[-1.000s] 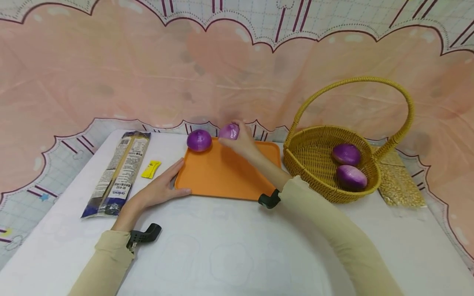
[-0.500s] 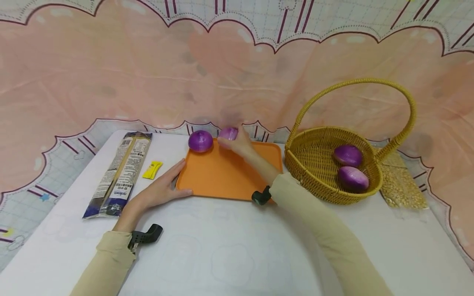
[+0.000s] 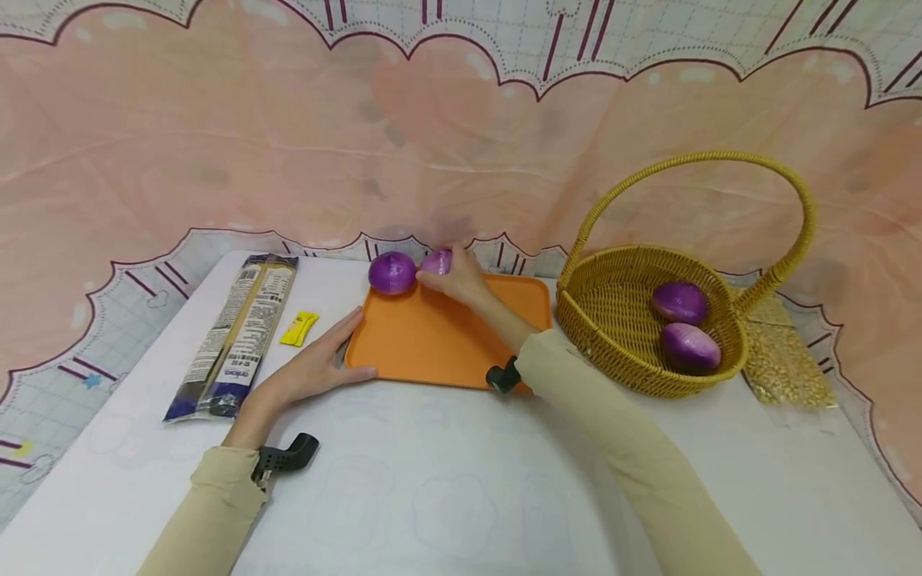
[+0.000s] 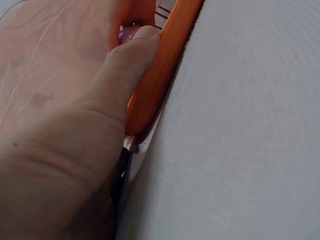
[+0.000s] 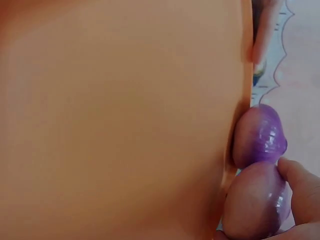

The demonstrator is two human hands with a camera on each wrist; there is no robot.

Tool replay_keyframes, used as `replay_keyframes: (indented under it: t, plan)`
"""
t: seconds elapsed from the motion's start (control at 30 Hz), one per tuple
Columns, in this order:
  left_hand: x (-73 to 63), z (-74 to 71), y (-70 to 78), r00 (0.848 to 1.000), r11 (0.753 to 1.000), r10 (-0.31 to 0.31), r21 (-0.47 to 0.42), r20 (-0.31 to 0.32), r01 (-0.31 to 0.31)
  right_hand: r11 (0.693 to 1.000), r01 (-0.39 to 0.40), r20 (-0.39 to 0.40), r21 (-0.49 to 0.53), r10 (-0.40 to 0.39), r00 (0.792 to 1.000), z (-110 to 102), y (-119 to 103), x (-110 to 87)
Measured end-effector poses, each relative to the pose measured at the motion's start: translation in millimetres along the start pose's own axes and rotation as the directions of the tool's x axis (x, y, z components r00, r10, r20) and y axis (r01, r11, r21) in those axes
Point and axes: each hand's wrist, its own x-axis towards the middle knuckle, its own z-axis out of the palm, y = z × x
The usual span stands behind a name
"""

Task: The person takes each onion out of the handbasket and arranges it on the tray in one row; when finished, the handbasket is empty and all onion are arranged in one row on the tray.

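Note:
My right hand (image 3: 464, 280) grips a purple onion (image 3: 436, 262) at the back edge of an orange tray (image 3: 432, 340). A second purple onion (image 3: 392, 274) sits on the tray's back left corner. In the right wrist view the held onion (image 5: 252, 202) lies right up against the second onion (image 5: 260, 137), with fingers curled about its outer side. My left hand (image 3: 310, 374) rests at the tray's front left corner, fingers straight along the left edge and thumb along the front edge. The left wrist view shows that thumb (image 4: 132, 55) against the orange rim.
Right of the tray stands a wicker basket (image 3: 598, 320) with a tall handle, holding two purple onions (image 3: 684, 324). Behind it lies a bag of yellow kernels (image 3: 785, 360). A long printed packet (image 3: 238, 336) and a small yellow packet (image 3: 298, 328) lie on the left.
My right hand has moved the held onion slightly left and down, closer to the onion at the tray's back left corner. The left hand stays at the tray corner.

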Motion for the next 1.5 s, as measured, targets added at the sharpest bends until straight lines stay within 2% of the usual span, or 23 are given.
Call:
replay_keyframes:
  t: [0.67, 1.0, 1.2, 1.5]
  plan:
    - [-1.0, -2.4, 2.5, 1.000, 1.000, -0.005, -0.009, 0.011, 0.005, 0.999, -0.003, 0.064, -0.033, 0.005, 0.998, 1, 3, 1.0]
    - [-1.4, -3.4, 3.7, 1.000, 1.000, -0.012, -0.015, 0.012, 0.012, 1.000, -0.001, 0.108, -0.010, 0.002, 0.994, 1, 6, 2.5]
    - [-1.5, -2.6, 4.0, 1.000, 1.000, -0.018, -0.017, 0.017, 0.018, 0.996, 0.072, 0.175, -0.044, -0.064, 0.983, -1, 17, 7.9]
    - [-0.5, -2.8, 4.6, 0.999, 0.999, -0.029, -0.024, 0.018, 0.029, 0.996, 0.093, 0.258, 0.008, -0.092, 0.962, -8, 21, 10.4]
